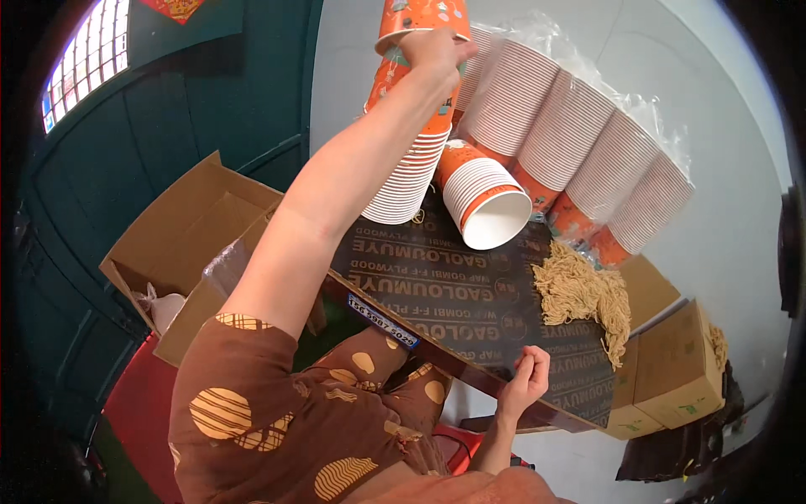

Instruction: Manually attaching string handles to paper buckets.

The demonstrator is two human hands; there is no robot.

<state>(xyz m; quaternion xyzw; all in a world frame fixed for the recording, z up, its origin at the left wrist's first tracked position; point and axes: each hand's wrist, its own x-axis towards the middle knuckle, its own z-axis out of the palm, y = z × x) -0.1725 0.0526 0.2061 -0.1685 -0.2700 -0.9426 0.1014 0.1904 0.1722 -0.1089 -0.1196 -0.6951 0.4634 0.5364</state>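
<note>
My left hand (432, 49) reaches far forward and grips the top of a tall leaning stack of orange paper cups (411, 172), just under a cup lifted off it (420, 17). A short stack of the same cups (483, 197) lies on its side next to it, its white mouth facing me. Both rest on a dark printed plywood board (445, 277). My right hand (525, 378) sits at the board's near edge with fingers curled and thumb against forefinger; I see nothing in it. A heap of dry yellow noodles (583, 294) lies on the board to its right.
Long rows of stacked cups in a clear plastic bag (579, 143) lie across the back right. An open cardboard box (180, 227) stands at the left, closed boxes (672, 370) at the right. A dark green door (168, 109) fills the left side.
</note>
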